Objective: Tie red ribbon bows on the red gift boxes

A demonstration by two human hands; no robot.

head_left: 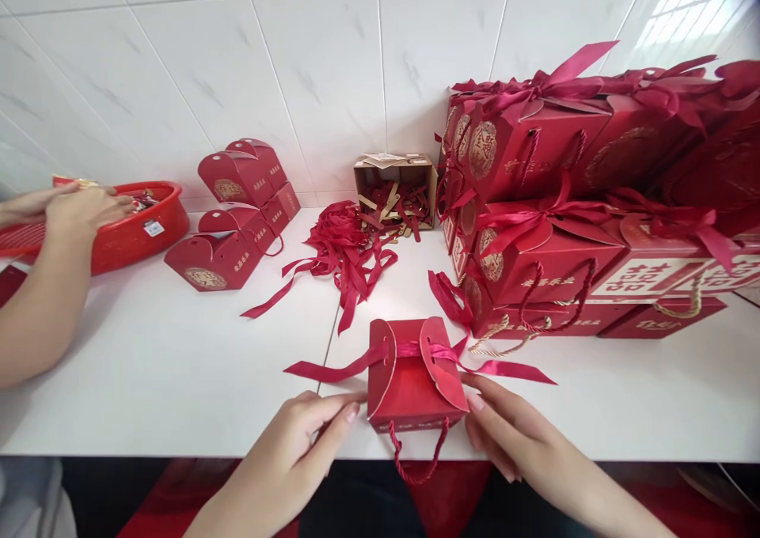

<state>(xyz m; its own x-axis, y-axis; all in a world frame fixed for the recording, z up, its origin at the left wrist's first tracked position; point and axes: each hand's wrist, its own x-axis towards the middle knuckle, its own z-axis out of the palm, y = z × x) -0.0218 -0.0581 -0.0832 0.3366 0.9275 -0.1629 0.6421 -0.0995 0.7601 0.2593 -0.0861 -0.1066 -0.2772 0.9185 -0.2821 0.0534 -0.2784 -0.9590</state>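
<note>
A small red gift box point(409, 380) stands at the near edge of the white table point(178, 364), with a red ribbon point(332, 368) threaded through its two top flaps and a rope handle hanging over the edge. My left hand point(302, 435) touches the box's left side with thumb and forefinger stretched toward it. My right hand point(504, 427) rests against the box's right side, fingers extended and apart. Neither hand wraps round the box.
A pile of loose red ribbons point(344, 253) lies mid-table before an open cardboard box point(395, 190). Finished ribboned boxes point(552, 206) are stacked at the right. Several untied red boxes point(237, 221) sit left of centre. Another person's hands point(77, 206) reach into a red basket point(136, 233).
</note>
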